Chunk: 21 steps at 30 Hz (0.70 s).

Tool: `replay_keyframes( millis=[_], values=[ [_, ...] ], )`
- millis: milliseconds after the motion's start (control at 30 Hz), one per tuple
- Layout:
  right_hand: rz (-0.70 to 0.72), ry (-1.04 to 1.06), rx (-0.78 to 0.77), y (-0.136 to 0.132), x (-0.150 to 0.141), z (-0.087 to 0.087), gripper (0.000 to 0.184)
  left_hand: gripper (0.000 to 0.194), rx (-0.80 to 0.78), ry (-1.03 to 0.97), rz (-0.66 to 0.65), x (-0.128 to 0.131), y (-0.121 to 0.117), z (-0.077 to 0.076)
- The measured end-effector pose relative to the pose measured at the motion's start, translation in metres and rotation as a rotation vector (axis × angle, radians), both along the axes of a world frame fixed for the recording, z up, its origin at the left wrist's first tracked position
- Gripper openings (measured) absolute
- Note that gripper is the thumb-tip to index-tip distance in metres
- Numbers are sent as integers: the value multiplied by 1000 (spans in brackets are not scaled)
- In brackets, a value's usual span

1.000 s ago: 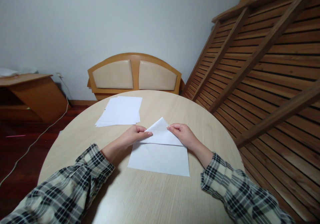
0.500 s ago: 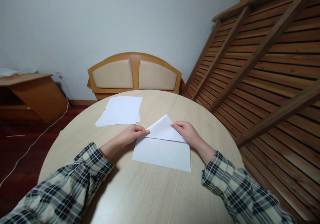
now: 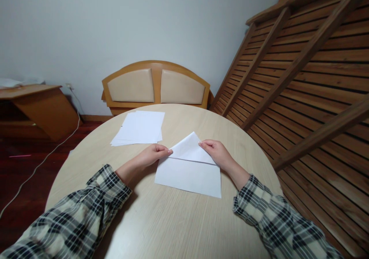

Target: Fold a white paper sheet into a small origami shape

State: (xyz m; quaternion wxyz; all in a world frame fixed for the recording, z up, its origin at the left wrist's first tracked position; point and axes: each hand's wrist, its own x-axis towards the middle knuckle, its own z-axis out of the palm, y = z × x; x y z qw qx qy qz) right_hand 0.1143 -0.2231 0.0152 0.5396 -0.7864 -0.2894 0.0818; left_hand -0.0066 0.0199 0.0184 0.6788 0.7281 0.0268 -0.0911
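In front of me on the round table is a sheet of white paper [image 3: 188, 176], its far part folded into a triangle whose tip points away from me. The near part of the sheet is an unfolded rectangle. My left hand [image 3: 154, 154] pinches the left edge of the fold between thumb and fingers. On the other side, my right hand [image 3: 216, 151] is closed on the right slanted edge of the triangle, a little below its tip. The fingers under the paper are hidden.
A few loose white sheets [image 3: 141, 127] lie on the pale round table [image 3: 161, 224], beyond my left hand. Behind it stands a padded headboard [image 3: 155, 82]. Wooden slats [image 3: 300, 93] lean at the right. At left are a desk [image 3: 40, 109] and a white cable [image 3: 46, 159].
The folded paper has shifted a little to the right and away from me, with both hands still on it. My right hand moved along with it. The loose sheets stay where they were.
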Motion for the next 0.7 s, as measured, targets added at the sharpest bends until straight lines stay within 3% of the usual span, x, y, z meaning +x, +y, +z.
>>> replay_keyframes(
  millis=[200,700],
  values=[
    [-48,-24,5,-5,6,-1,41,34,-36,-25,11,3,4,-6],
    [-69,-19,29,-5,9,-4,41,34,103,-131,117,6,4,-3]
  ],
)
